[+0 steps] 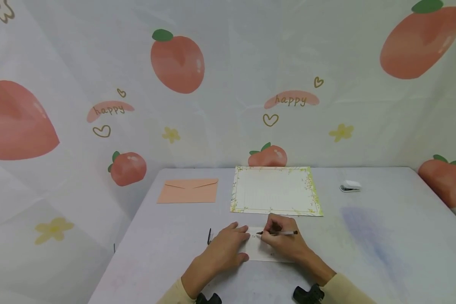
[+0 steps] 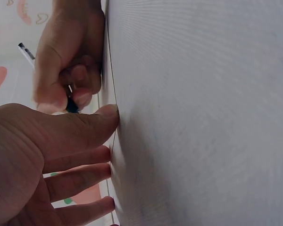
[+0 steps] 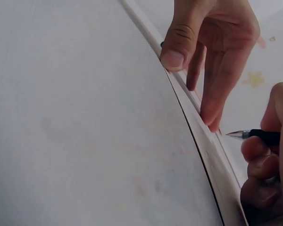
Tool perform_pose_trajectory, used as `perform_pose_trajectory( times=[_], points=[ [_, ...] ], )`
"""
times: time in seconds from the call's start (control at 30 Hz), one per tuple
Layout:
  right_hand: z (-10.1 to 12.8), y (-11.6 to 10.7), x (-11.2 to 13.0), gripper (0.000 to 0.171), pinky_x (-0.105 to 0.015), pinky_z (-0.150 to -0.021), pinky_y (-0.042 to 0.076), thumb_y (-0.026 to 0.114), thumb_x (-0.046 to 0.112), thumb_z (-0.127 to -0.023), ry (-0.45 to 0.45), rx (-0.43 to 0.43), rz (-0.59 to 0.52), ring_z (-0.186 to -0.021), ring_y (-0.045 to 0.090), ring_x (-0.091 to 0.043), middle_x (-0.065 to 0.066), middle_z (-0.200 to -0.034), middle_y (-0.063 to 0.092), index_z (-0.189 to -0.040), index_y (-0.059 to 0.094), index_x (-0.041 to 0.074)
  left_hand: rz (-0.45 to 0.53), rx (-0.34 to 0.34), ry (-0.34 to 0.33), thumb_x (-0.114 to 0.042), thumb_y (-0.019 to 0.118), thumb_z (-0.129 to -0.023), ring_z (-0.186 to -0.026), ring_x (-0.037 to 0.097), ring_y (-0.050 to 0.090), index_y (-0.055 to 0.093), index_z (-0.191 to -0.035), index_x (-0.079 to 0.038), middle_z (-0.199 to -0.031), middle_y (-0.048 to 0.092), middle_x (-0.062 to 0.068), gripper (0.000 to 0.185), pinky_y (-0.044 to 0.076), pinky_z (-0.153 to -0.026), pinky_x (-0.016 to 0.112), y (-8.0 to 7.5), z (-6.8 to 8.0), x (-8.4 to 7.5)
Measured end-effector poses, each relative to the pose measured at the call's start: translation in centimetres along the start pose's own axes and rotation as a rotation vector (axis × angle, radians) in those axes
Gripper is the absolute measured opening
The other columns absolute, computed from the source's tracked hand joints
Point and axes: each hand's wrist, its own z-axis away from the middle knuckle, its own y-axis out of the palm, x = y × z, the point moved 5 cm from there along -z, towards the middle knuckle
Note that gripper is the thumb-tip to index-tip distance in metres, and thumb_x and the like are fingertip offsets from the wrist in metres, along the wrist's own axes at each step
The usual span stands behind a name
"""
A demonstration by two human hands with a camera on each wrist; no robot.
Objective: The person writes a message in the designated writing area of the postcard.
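One grey table [image 1: 384, 236] stands before a peach-printed curtain [image 1: 228, 84].

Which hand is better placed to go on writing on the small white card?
Right. The right hand already grips the black-tipped pen with its tip at the small white card. The left hand lies flat, its fingers pressing the card's edge, so it probably suits steadying better.

table [image 1: 384, 253] | peach envelope [image 1: 188, 191] | bordered letter sheet [image 1: 275, 191] | white card [image 1: 264, 249] | small white stapler [image 1: 351, 186]
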Motion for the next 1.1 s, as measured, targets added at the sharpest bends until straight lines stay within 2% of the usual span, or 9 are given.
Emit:
perform_pose_trajectory(
  times=[0.13, 0.33, 0.47, 0.63, 0.7, 0.73, 0.87, 0.97, 1.1],
  points=[
    [0.1, -0.1, -0.3, 0.031, -0.021, -0.059, 0.043, 0.076, -0.004, -0.081, 0.010, 0.006, -0.007, -0.065, 0.053, -0.003, 0.014, -0.071, 0.059, -0.078, 0.063, 0.024, -0.001, -0.008, 0.010, -0.028, 0.093, -0.089, -0.146, 0.037, 0.061, 0.077, -0.135, -0.009, -0.151, 0.069, 0.007, 0.052, 0.053, -0.120, 0.049, -0.1, 0.1, 0.0],
    [0.1, 0.2, -0.3, 0.029, -0.019, -0.057, 0.041, 0.077, -0.003, -0.081, -0.039, 0.048, 0.023, -0.064, 0.052, -0.001, 0.016, -0.070, 0.059, -0.079, 0.064, 0.023, -0.007, -0.021, 0.034, -0.028, 0.093, -0.089, -0.144, 0.038, 0.062, 0.077, -0.135, -0.008, -0.151, 0.070, 0.008, 0.052, 0.054, -0.119, 0.048, -0.1, 0.1, 0.0],
    [0.0, 0.2, -0.2, 0.029, -0.018, -0.056, 0.038, 0.076, -0.003, -0.079, -0.052, 0.041, 0.045, -0.062, 0.050, 0.000, 0.017, -0.068, 0.056, -0.078, 0.063, 0.024, 0.000, -0.062, 0.067, -0.030, 0.093, -0.088, -0.143, 0.039, 0.063, 0.078, -0.135, -0.010, -0.150, 0.070, 0.007, 0.053, 0.055, -0.117, 0.050, 2.1, -0.7, 1.5],
    [0.0, 0.2, -0.2, 0.029, -0.018, -0.056, 0.037, 0.076, -0.002, -0.078, -0.054, 0.040, 0.048, -0.062, 0.050, 0.000, 0.018, -0.067, 0.056, -0.077, 0.063, 0.024, 0.007, -0.081, 0.079, -0.033, 0.093, -0.088, -0.143, 0.039, 0.063, 0.078, -0.134, -0.011, -0.150, 0.070, 0.006, 0.054, 0.055, -0.117, 0.050, 3.0, -1.1, 2.3],
    [0.1, 0.2, -0.2, 0.029, -0.018, -0.056, 0.037, 0.076, -0.002, -0.078, -0.062, 0.038, 0.047, -0.061, 0.050, 0.000, 0.018, -0.067, 0.056, -0.077, 0.063, 0.024, 0.014, -0.069, 0.072, -0.033, 0.093, -0.088, -0.144, 0.039, 0.062, 0.078, -0.135, -0.011, -0.151, 0.070, 0.006, 0.054, 0.055, -0.117, 0.050, 2.7, -1.0, 2.1],
    [0.1, 0.2, -0.2, 0.029, -0.018, -0.056, 0.037, 0.076, -0.002, -0.078, -0.063, 0.034, 0.046, -0.061, 0.049, 0.001, 0.019, -0.067, 0.056, -0.077, 0.063, 0.024, 0.015, -0.082, 0.081, -0.034, 0.094, -0.087, -0.143, 0.039, 0.063, 0.078, -0.134, -0.012, -0.151, 0.070, 0.006, 0.055, 0.055, -0.117, 0.051, 3.5, -1.3, 2.7],
    [0.1, 0.2, -0.3, 0.030, -0.018, -0.055, 0.038, 0.076, -0.003, -0.078, -0.056, 0.021, 0.039, -0.061, 0.049, 0.001, 0.018, -0.067, 0.054, -0.077, 0.062, 0.023, 0.026, -0.082, 0.082, -0.036, 0.094, -0.087, -0.145, 0.040, 0.061, 0.078, -0.136, -0.013, -0.153, 0.068, 0.005, 0.057, 0.054, -0.118, 0.052, 4.6, -1.7, 3.4],
    [0.0, 0.2, -0.3, 0.030, -0.018, -0.055, 0.038, 0.077, -0.002, -0.079, -0.051, 0.013, 0.043, -0.061, 0.049, 0.001, 0.018, -0.066, 0.053, -0.076, 0.061, 0.023, 0.011, -0.078, 0.088, -0.036, 0.093, -0.088, -0.144, 0.040, 0.062, 0.077, -0.136, -0.013, -0.152, 0.069, 0.006, 0.055, 0.054, -0.117, 0.052, 3.8, -1.4, 2.9],
    [0.0, 0.1, -0.2, 0.030, -0.019, -0.055, 0.038, 0.076, -0.002, -0.078, -0.048, 0.003, 0.052, -0.060, 0.049, 0.000, 0.018, -0.066, 0.053, -0.075, 0.060, 0.023, -0.010, -0.062, 0.086, -0.033, 0.092, -0.090, -0.142, 0.040, 0.063, 0.077, -0.135, -0.010, -0.150, 0.070, 0.009, 0.053, 0.055, -0.116, 0.050, 1.7, -0.6, 1.4]
  ],
)
